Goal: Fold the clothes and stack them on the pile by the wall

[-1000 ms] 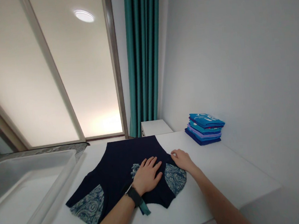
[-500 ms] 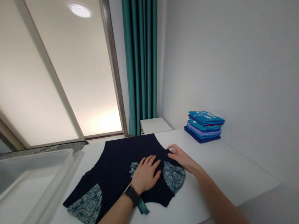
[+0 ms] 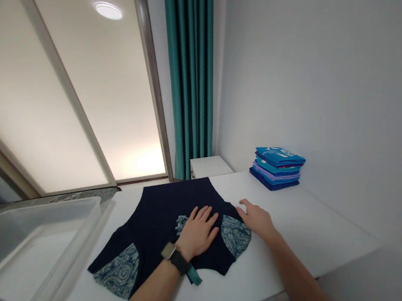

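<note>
A dark navy shirt point(image 3: 170, 199) with paisley-patterned sleeve panels lies spread on the white table. My left hand point(image 3: 197, 232) rests flat on its middle, fingers spread, partly covering a small ruffled paisley patch point(image 3: 181, 223). A dark watch is on the left wrist, and a teal strip point(image 3: 194, 275) shows beneath it. Beside the right sleeve panel point(image 3: 236, 235), my right hand point(image 3: 258, 220) touches the sleeve's outer edge, thumb and index finger apart. The other sleeve panel point(image 3: 118, 271) lies flat at the left.
A stack of folded blue and purple clothes point(image 3: 276, 169) sits at the back right by the wall. On the left stands a translucent plastic bin point(image 3: 87, 232). A white cabinet point(image 3: 212, 166) and a green curtain point(image 3: 191, 75) are behind the white table point(image 3: 314, 234).
My right hand has shifted outward to the right along the sleeve edge. My left hand stays flat on the shirt. The view has moved slightly.
</note>
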